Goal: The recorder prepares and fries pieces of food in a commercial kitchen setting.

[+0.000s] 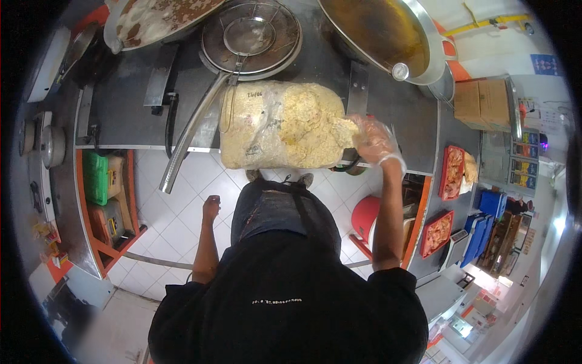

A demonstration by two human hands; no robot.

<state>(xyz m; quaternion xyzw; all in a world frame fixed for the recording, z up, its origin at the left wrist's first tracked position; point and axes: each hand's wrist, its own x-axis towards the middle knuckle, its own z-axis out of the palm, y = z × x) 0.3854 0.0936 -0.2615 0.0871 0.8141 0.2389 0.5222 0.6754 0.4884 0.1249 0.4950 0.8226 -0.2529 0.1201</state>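
Note:
My right hand [375, 140], in a clear plastic glove, grips a coated yellow piece [344, 132], perhaps breaded food. It is at the right end of a bulky, rectangular mass of crumbly yellow breading [313, 123]. Clear plastic film [268, 123] wraps the left part of that mass, which bears handwriting; whether a tub lies beneath cannot be told. My left hand [211, 209] is bare and hangs low beside my legs over the floor. Its fingers look loosely curled, with nothing visible in them.
Beyond the breading sits a round strainer [282, 50], its long metal handle [193, 132] reaching over the counter edge. A pot of golden oil [427, 41] with a dial thermometer [400, 71] is at upper right, a foamy pan [159, 27] at upper left. Red trays [437, 234] hold raw-looking meat.

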